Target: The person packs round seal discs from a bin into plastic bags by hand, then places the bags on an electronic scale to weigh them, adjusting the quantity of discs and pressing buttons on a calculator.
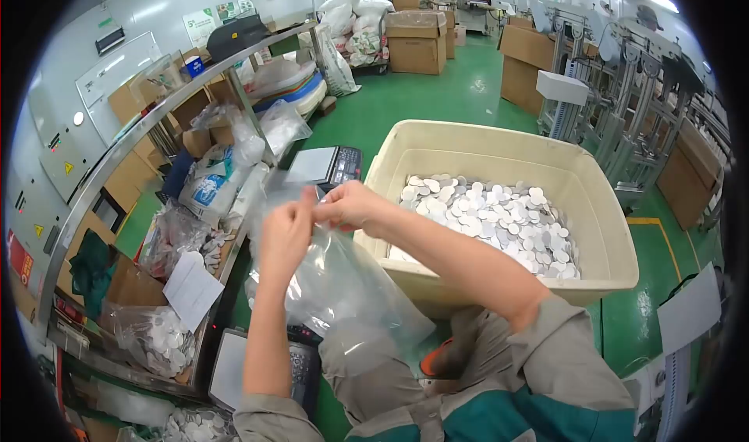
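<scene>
A large clear plastic bag (343, 286) hangs from my two hands, in front of my legs. My left hand (287, 227) pinches its top edge. Close beside it, almost touching, my right hand (351, 206) has its fingers closed on the same edge. The exact grip of the fingertips is too small to make out. Just right of my hands stands a big cream plastic tub (499, 134), holding many flat round white discs (491, 220). A digital scale (316, 163) lies behind the bag.
A metal-framed shelf (148, 130) runs along the left with bags, papers and a bag of discs (160, 340). Another scale (230, 368) sits at lower left. Machinery (624, 91) and cardboard boxes (527, 63) stand at right. Green floor (437, 95) lies beyond the tub.
</scene>
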The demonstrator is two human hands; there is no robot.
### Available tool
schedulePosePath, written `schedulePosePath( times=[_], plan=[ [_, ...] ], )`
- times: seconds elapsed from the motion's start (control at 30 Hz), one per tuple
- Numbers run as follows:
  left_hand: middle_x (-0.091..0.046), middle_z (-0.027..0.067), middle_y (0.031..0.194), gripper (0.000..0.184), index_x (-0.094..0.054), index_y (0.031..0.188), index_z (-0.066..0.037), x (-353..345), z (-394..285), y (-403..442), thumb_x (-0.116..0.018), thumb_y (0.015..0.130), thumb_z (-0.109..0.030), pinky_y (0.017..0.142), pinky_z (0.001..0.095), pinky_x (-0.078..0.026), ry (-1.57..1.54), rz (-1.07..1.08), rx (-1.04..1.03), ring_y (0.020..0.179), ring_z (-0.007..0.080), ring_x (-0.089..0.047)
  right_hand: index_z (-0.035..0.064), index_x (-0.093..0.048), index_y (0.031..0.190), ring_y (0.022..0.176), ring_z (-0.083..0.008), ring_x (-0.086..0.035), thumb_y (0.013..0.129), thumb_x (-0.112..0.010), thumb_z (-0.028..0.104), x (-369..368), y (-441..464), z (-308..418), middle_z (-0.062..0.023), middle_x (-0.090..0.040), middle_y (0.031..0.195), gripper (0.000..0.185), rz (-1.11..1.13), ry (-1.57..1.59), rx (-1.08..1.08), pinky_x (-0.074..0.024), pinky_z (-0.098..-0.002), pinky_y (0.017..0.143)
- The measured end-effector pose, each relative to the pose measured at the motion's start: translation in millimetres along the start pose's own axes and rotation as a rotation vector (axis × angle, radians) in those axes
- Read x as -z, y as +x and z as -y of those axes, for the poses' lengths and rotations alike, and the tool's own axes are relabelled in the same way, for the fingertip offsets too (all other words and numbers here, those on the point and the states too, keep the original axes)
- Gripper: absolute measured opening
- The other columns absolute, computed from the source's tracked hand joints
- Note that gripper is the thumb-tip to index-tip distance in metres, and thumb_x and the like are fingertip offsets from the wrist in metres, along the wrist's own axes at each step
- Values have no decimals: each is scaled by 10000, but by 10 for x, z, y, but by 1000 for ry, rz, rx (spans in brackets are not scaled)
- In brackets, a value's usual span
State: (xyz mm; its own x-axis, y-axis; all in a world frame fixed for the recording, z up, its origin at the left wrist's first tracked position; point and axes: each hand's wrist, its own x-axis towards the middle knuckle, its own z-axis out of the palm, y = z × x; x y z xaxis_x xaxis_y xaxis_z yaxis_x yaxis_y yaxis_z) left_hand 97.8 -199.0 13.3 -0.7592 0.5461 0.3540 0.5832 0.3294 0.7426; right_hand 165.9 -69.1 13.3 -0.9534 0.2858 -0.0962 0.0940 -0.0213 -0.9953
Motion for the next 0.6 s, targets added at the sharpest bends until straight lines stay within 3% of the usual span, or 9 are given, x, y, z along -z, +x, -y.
schedulePosePath(
  times=[0.07, 0.13, 0.23, 0.3, 0.4, 0.43, 0.5, 0.53, 0.6],
  plan=[
    [-559, 74, 610, 408, -562, 750, 33, -148, 63, -10, -548, 819, -369, 505, 223, -401, -278, 113, 61, 551, 103, -525, 84, -558, 610, 483, -62, -446, 622, -728, 201, 4, -15, -109, 20, -508, 572, 207, 95, -20, 54, -337, -208, 444],
    [-579, 56, 698, 305, -563, 806, 16, -187, 138, 25, -600, 796, -287, 523, 195, -412, -543, 265, 134, 600, 83, -535, 76, -527, 585, 478, -69, -450, 561, -762, 150, 33, -26, -182, 12, -509, 572, 248, 202, -24, 93, -334, -204, 429],
    [-582, 20, 744, 184, -576, 809, -55, -51, 141, 134, -607, 789, -235, 545, 179, -424, -672, 372, 280, 639, 73, -543, 73, -501, 584, 453, -77, -445, 555, -783, 154, 165, -53, -179, 2, -502, 560, 295, 134, 91, 112, -341, -206, 416],
    [-597, 32, 778, 150, -562, 851, -67, -49, 80, 277, -577, 811, -211, 553, 194, -445, -772, 325, 253, 672, 85, -560, 72, -515, 603, 468, -83, -459, 579, -777, 168, 370, -142, 30, -4, -502, 558, 280, 28, 101, 161, -362, -209, 430],
    [-600, 105, 870, 152, -503, 915, -3, 21, -187, 612, -475, 866, -145, 663, 298, -516, -989, 352, 195, 765, 173, -595, 51, -529, 649, 549, -91, -533, 653, -729, 193, 878, -118, 307, -38, -557, 617, 246, -265, 21, 328, -411, -208, 465],
    [-592, 124, 901, 156, -484, 928, 16, 34, -260, 772, -443, 879, -126, 694, 324, -522, -1098, 367, 196, 797, 201, -598, 15, -536, 642, 468, -118, -535, 617, -724, 133, 1042, -187, 435, -69, -563, 583, 223, -429, 58, 415, -414, -242, 413],
    [-573, 147, 941, 152, -464, 940, 31, 22, -493, 1091, -391, 892, -95, 716, 337, -518, -1236, 282, 215, 839, 236, -586, 25, -518, 633, 450, -142, -554, 606, -688, 80, 1652, -151, 496, -51, -531, 548, 181, -630, -111, 639, -438, -251, 426],
    [-559, 157, 954, 151, -448, 949, 48, -33, -761, 1141, -383, 893, -77, 726, 330, -511, -1218, 58, 235, 858, 246, -575, 25, -525, 647, 470, -137, -555, 591, -683, 80, 1957, -211, 533, -44, -519, 547, 177, -713, -90, 630, -443, -254, 436],
    [-536, 119, 839, 98, -438, 933, 40, -100, -757, 1582, -403, 845, 17, 671, 281, -490, -1400, 82, 238, 759, 217, -558, 12, -539, 673, 502, -124, -541, 608, -674, 97, 2584, -444, 528, -49, -548, 600, 172, -958, -262, 628, -442, -252, 447]
  ],
)
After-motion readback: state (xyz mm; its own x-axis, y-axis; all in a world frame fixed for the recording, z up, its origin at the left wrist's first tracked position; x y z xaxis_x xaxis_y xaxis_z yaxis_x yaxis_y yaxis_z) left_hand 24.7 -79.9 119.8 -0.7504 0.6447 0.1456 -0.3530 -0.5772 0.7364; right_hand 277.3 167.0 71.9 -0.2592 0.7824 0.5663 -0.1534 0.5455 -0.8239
